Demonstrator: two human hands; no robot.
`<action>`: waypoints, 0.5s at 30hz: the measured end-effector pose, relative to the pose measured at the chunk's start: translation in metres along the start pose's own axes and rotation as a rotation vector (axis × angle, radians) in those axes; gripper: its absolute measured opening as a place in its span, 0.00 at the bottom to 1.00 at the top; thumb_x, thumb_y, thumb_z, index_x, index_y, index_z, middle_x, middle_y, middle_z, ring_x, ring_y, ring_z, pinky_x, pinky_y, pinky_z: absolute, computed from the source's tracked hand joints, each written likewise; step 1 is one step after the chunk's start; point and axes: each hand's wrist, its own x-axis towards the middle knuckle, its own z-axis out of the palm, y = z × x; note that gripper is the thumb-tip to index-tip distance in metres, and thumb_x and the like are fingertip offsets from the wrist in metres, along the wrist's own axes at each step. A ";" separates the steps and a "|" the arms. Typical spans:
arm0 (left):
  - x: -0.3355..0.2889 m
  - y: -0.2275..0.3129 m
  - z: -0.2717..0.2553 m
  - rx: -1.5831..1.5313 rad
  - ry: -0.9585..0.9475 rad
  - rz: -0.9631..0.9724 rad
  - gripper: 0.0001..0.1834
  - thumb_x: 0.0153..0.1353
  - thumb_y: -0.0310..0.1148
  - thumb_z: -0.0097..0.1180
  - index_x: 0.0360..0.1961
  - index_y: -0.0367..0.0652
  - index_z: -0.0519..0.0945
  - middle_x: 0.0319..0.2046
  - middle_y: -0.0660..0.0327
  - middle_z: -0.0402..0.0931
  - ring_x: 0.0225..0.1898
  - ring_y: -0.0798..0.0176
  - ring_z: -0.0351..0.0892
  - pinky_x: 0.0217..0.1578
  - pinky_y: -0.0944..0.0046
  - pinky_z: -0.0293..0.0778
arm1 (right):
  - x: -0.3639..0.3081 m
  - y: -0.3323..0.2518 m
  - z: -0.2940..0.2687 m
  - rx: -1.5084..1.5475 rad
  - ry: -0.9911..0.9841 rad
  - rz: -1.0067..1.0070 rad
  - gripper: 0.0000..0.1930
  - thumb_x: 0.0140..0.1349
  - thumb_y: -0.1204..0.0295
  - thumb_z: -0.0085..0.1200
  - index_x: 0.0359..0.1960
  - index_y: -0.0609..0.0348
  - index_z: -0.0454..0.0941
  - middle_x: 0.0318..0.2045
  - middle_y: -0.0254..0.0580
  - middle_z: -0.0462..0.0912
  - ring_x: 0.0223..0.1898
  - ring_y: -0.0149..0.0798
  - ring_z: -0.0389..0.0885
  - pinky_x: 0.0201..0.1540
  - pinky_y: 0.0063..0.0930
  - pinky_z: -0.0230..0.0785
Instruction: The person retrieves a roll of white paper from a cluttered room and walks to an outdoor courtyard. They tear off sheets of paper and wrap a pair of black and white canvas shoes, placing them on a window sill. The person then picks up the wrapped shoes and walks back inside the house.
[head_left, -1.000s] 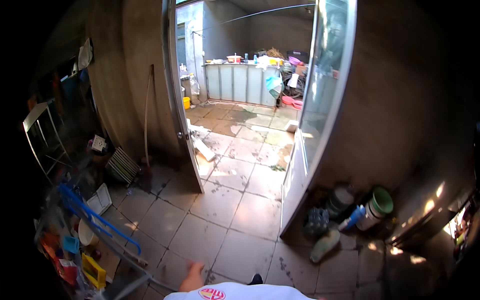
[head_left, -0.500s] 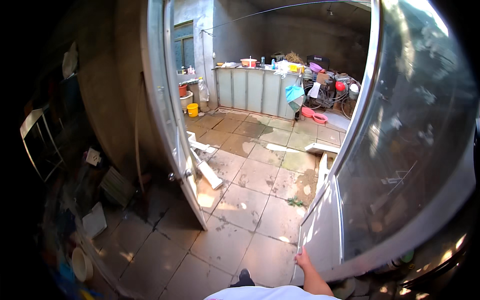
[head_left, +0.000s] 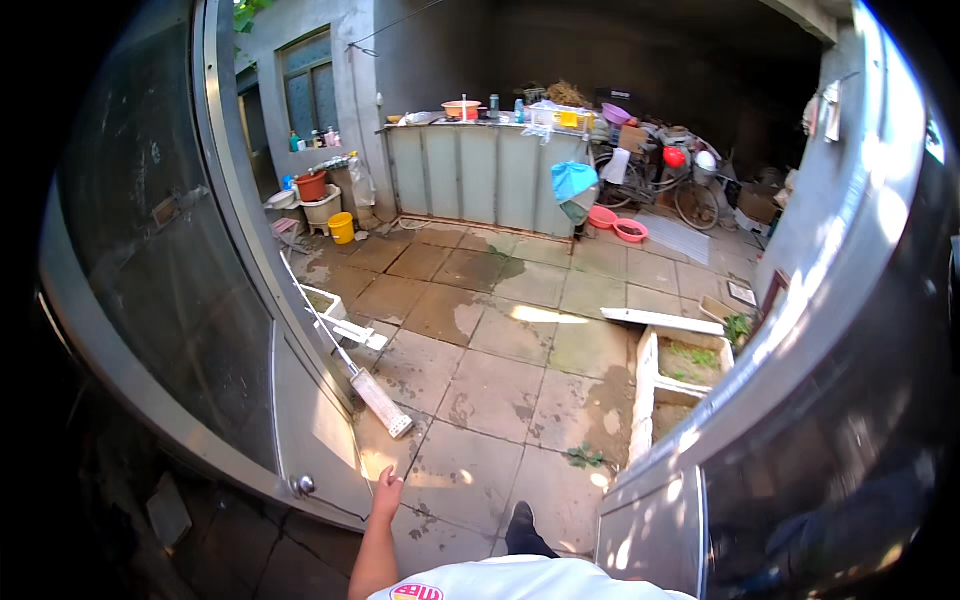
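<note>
My left hand [head_left: 388, 492] reaches forward at the lower middle, just right of the left door's edge. Its fingers look loosely apart, and nothing shows in them. The left door leaf [head_left: 305, 425] has a glass upper pane and a round metal knob [head_left: 303, 485]. Beyond my hand, a long-handled mop with a pale block-shaped head [head_left: 383, 405] rests on the paving. My right hand is out of view. The right door leaf [head_left: 655, 535] stands at my right side. One dark shoe [head_left: 522, 515] steps onto the tiles between the doors.
White planter boxes [head_left: 690, 362] hold soil and weeds at the right; another white box [head_left: 325, 305] lies at the left. Farther off are a grey counter [head_left: 475, 175], pink basins [head_left: 630, 230], a yellow bucket [head_left: 342, 228] and a bicycle [head_left: 697, 205]. A small weed [head_left: 585, 457] grows between tiles.
I have moved forward into the doorway, and the doors now flank me. My right hand has left the right door's edge and the view; my left hand has come in beside the left door.
</note>
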 end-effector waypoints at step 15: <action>0.018 -0.056 -0.016 0.215 0.345 -1.119 0.26 0.56 0.36 0.57 0.56 0.38 0.75 0.53 0.43 0.76 0.54 0.47 0.77 0.53 0.52 0.73 | 0.265 -0.725 -0.288 0.386 1.248 -0.510 0.46 0.56 0.88 0.45 0.75 0.50 0.39 0.69 0.57 0.52 0.60 0.49 0.69 0.61 0.37 0.65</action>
